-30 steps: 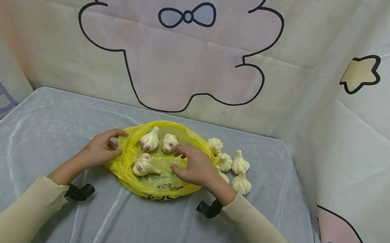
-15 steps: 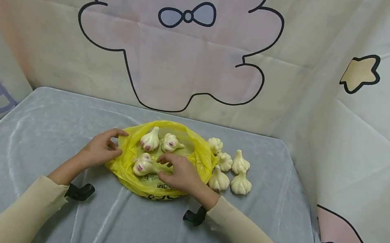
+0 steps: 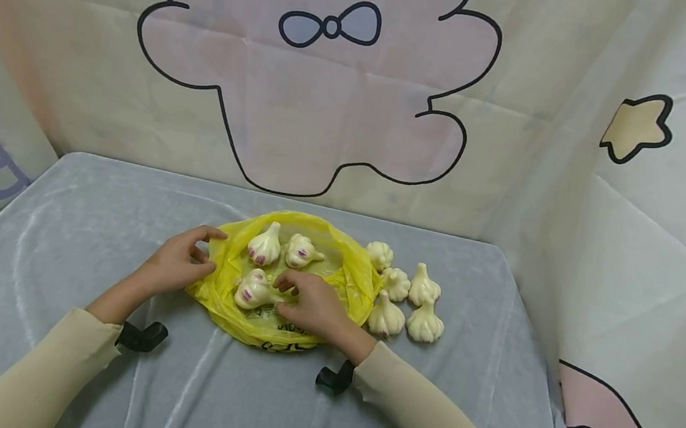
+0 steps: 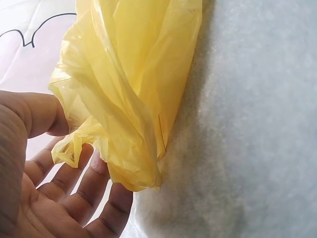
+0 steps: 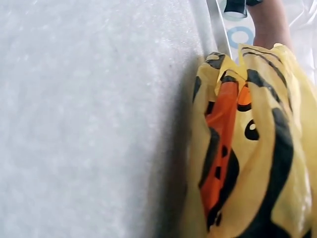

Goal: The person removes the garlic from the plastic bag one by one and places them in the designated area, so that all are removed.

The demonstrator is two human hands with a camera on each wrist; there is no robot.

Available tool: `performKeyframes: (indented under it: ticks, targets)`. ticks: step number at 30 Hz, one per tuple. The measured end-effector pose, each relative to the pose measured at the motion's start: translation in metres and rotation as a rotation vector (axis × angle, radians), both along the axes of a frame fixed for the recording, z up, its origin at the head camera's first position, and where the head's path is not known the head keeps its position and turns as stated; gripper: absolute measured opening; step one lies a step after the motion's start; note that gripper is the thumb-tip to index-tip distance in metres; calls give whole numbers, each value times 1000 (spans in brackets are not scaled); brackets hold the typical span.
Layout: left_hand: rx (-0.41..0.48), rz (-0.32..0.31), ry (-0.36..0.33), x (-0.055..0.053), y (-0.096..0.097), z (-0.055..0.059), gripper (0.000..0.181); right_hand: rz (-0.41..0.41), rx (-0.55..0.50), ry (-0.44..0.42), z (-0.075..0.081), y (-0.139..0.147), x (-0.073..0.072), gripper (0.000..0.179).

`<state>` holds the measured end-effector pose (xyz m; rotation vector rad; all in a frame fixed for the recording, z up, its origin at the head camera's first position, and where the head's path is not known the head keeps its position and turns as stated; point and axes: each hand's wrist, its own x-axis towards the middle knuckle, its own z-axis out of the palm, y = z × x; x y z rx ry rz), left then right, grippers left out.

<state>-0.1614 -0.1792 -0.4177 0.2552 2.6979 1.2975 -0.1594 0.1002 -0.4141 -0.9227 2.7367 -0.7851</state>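
A yellow plastic bag (image 3: 219, 317) lies spread with its mouth up on the table. At its left rim is my left hand (image 3: 175, 266); in the left wrist view the thumb (image 4: 44, 116) and bent fingers hold the yellow film between them. Inside sit three garlic bulbs: one (image 3: 265, 244) upright, one (image 3: 301, 252) beside it and one (image 3: 253, 290) lying nearest me, neck to the right. My right hand (image 3: 320, 309) is inside the bag, thumb and index finger apart on either side of that neck. The right wrist view shows only the bag's printed outside (image 5: 252, 163), hiding the hand.
Several more garlic bulbs (image 3: 425, 322) lie just right of the bag on the grey cloth-covered table (image 3: 240, 403). A printed curtain (image 3: 361, 122) hangs behind the table's back edge. Each wrist carries a black camera (image 3: 143, 337).
My right hand has moved left and down, from the back bulb to the neck of the near one. A bulb outside the bag's right side came into view. My left hand stayed put.
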Motion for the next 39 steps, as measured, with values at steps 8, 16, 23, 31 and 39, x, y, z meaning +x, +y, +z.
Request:
performKeyframes:
  ticks: [8,16,23,31,39]
  targets:
    - [0,-2,3,-1,1,1,50,25,10,34,-6,-2,-3,24]
    - [4,3,9,0,2,0,50,21,-15,29,-8,-2,-4,21]
    - [2,4,18,2,2,1,50,10,-69,22,-2,-2,-5,14]
    - [1,5,24,2,1,3,50,49,-209,21,6,-2,-7,12]
    - [3,-1,42,2,1,3,50,60,-284,62,20,1,-7,12]
